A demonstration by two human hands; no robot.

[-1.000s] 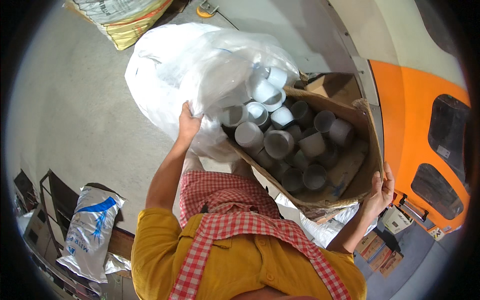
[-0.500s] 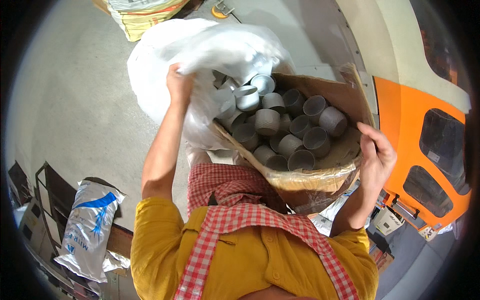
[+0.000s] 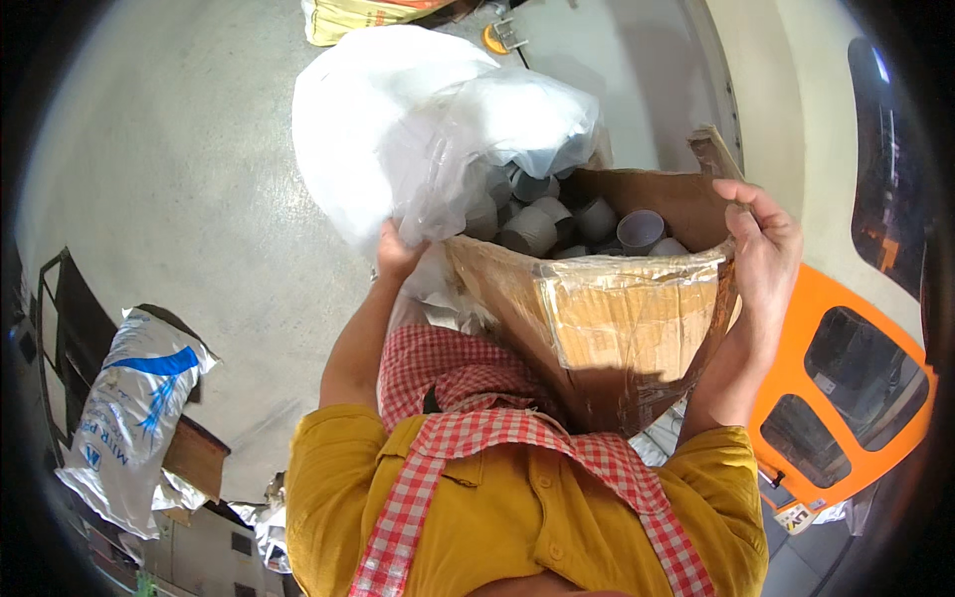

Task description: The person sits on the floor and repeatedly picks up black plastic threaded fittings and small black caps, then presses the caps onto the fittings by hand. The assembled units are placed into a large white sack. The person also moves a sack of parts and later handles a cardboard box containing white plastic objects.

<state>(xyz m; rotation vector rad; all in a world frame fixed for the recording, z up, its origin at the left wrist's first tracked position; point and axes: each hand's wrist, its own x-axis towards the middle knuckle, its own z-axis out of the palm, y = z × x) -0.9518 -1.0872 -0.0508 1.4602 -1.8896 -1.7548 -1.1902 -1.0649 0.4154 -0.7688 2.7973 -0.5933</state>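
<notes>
Cardboard box (image 3: 607, 328) (full of grey pipe fittings (image 3: 557, 224)) gripped at three o'clock by right hand (image 3: 766, 254); left hand (image 3: 398, 251) clutches white plastic bag (image 3: 418, 129) at ten o'clock, sack (image 3: 129, 418) at eight.

The cardboard box (image 3: 607, 328) is brown, its near wall patched with shiny yellowish-tan tape. The pipe fittings (image 3: 587, 224) inside it are grey. The plastic bag (image 3: 418, 129) above them is white and partly see-through. The shirt (image 3: 517, 517) is mustard yellow, and the scarf (image 3: 468, 438) over it is checked red and white. The sack (image 3: 134, 413) on the pale grey floor (image 3: 189, 169) is white with blue print. The machine panel (image 3: 846, 398) at right is orange with dark windows.
</notes>
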